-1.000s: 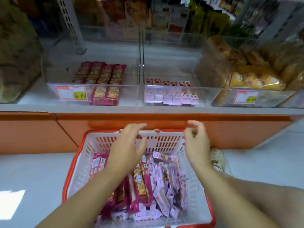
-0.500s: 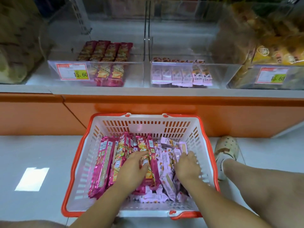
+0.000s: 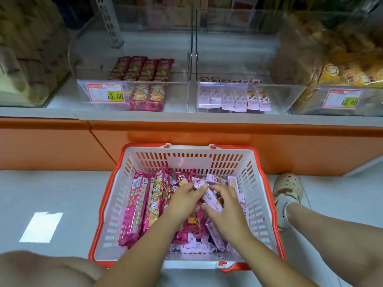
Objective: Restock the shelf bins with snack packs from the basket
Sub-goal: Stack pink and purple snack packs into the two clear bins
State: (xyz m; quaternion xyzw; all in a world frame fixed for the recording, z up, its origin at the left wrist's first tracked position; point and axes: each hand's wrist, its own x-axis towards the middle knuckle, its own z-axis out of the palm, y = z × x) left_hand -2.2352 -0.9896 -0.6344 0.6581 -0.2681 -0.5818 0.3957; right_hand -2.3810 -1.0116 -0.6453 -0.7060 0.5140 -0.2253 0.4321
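The shelf (image 3: 186, 118) runs across the far side and carries clear bins. The left bin (image 3: 178, 96) holds a short magenta row (image 3: 143, 69), and the middle bin (image 3: 284, 96), just right of it, holds a thin pale pink row (image 3: 228, 98). Both bins look far from full. Near, on the floor against the orange base, stands the basket (image 3: 192, 160), with long magenta packs (image 3: 136, 206) stacked in its left half and small pale pink packs (image 3: 234, 183) heaped in its right. The step in hand looks like the pick-up. The left hand (image 3: 182, 200) and right hand (image 3: 228, 210) are both down in the basket, close together, with fingers curled round a pale pink pack (image 3: 211, 198) that lies slantwise between them. The left pinches its far end and the right grips its middle. The next move would call for lifting it over the basket's far wall and up into the middle bin, laid in line with its like. The palms cover the heap beneath, so I cannot tell whether the hands hold one pack or several. The bins at far left and far right are cut off and smeared, the stock behind the bins is a blur, and the print on the packs is unreadable.
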